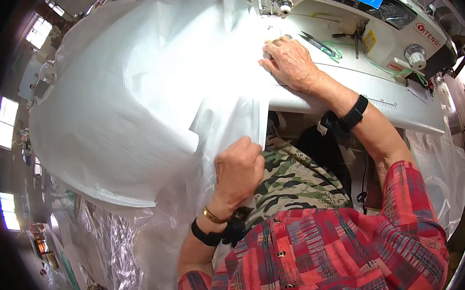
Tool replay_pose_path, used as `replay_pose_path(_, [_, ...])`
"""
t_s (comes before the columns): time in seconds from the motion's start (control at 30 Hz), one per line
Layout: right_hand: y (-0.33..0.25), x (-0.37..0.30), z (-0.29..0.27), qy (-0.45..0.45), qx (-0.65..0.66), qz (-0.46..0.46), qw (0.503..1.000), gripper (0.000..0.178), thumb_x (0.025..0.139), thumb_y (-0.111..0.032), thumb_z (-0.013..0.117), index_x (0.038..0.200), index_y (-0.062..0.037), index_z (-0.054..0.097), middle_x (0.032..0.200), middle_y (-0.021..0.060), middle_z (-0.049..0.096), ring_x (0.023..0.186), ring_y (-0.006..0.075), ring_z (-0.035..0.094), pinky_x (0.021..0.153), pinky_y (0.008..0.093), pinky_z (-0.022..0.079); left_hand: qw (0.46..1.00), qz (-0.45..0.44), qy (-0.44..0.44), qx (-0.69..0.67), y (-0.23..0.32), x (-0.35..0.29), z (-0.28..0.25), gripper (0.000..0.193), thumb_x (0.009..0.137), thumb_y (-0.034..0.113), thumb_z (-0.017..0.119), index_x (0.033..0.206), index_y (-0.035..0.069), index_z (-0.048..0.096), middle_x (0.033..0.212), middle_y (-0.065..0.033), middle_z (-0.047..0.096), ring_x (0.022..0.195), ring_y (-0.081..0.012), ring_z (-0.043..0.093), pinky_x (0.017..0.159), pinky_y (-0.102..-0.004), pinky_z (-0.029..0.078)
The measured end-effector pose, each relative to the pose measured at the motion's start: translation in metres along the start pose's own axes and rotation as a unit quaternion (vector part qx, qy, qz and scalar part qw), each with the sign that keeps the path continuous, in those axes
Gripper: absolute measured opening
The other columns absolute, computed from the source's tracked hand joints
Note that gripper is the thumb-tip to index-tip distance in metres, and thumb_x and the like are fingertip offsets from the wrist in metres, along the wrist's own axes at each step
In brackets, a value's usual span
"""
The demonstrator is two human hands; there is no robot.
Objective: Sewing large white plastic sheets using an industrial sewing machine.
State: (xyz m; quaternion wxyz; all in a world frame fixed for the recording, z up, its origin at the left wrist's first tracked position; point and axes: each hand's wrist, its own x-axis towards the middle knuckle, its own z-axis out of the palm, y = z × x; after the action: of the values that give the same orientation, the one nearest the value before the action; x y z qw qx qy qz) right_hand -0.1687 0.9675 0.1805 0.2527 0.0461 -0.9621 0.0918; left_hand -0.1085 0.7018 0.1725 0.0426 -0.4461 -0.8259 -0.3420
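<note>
White, finely textured sheeting (95, 109) takes up most of the left side in the head view, the only view here. It spreads leftward from the sewing machine (323, 12), one corner by the needle area, its near edge falling in folds toward the person's lap. The left hand (238, 169) is curled into a fist and seems to be gripping that folded edge. The right hand (291, 62) lies on the machine bed (341, 78), fingers bent and tips down near the needle; glare hides whether they pinch the cloth or only press it.

I'd judge the work to be partway: the sheet is in place at the machine, but I can't make out any finished stitching under that bright light. A long run of edge hangs loose, so plenty looks left. The snips (314, 43) lie unused, beside some green thread (338, 54).
</note>
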Motion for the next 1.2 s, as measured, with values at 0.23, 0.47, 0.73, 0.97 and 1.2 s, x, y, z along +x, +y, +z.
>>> replay_pose_path(0.23, [-0.001, -0.001, 0.002, 0.01, -0.005, -0.011, 1.0, 0.03, 0.09, -0.029, 0.063, 0.09, 0.0008, 0.065, 0.091, 0.0169, 0.067, 0.097, 0.0329, 0.061, 0.084, 0.0448, 0.046, 0.998, 0.049, 0.017, 0.038, -0.015, 0.063, 0.0, 0.013, 0.081, 0.007, 0.055, 0.073, 0.002, 0.063, 0.071, -0.0138, 0.057, 0.064, -0.0334, 0.059, 0.06, -0.0428, 0.048])
replay_pose_path(0.47, [0.004, 0.001, 0.004, 0.011, -0.01, 0.001, 1.0, 0.027, 0.09, -0.025, 0.063, 0.094, 0.0018, 0.066, 0.098, 0.017, 0.068, 0.102, 0.0324, 0.06, 0.086, 0.0437, 0.046, 0.992, 0.069, 0.039, 0.096, -0.027, 0.132, 0.017, 0.018, 0.081, 0.011, 0.055, 0.067, 0.002, 0.063, 0.069, -0.0165, 0.061, 0.062, -0.0354, 0.061, 0.061, -0.044, 0.05])
replay_pose_path(0.73, [0.0, 0.005, 0.012, 0.038, 0.003, -0.003, 0.999, 0.025, 0.089, -0.023, 0.06, 0.096, 0.0005, 0.067, 0.101, 0.0171, 0.068, 0.105, 0.0325, 0.06, 0.089, 0.0433, 0.046, 0.997, 0.0, -0.015, 0.073, -0.026, 0.147, 0.01, 0.023, 0.088, 0.017, 0.055, 0.096, 0.004, 0.072, 0.084, -0.0207, 0.067, 0.078, -0.0368, 0.066, 0.073, -0.046, 0.052])
replay_pose_path(0.97, [0.021, -0.007, 0.003, 0.079, 0.231, 0.153, 0.958, 0.041, 0.093, -0.038, 0.061, 0.111, -0.001, 0.067, 0.106, 0.0197, 0.069, 0.091, 0.0353, 0.068, 0.082, 0.0427, 0.052, 0.983, 0.106, -0.086, -0.123, 0.047, 0.034, -0.011, 0.033, 0.091, 0.022, 0.067, 0.117, 0.002, 0.064, 0.1, -0.0186, 0.068, 0.09, -0.0355, 0.066, 0.079, -0.0415, 0.053])
replay_pose_path(1.2, [-0.06, -0.08, -0.048, 0.008, 0.209, 0.234, 0.95, 0.043, 0.088, -0.038, 0.071, 0.103, 0.002, 0.066, 0.084, 0.0181, 0.071, 0.074, 0.0317, 0.07, 0.07, 0.0407, 0.054, 0.983, -0.108, -0.144, -0.029, -0.093, -0.081, 0.079, 0.033, 0.091, 0.013, 0.059, 0.121, 0.0, 0.058, 0.117, -0.0222, 0.061, 0.109, -0.0394, 0.058, 0.093, -0.0453, 0.048])
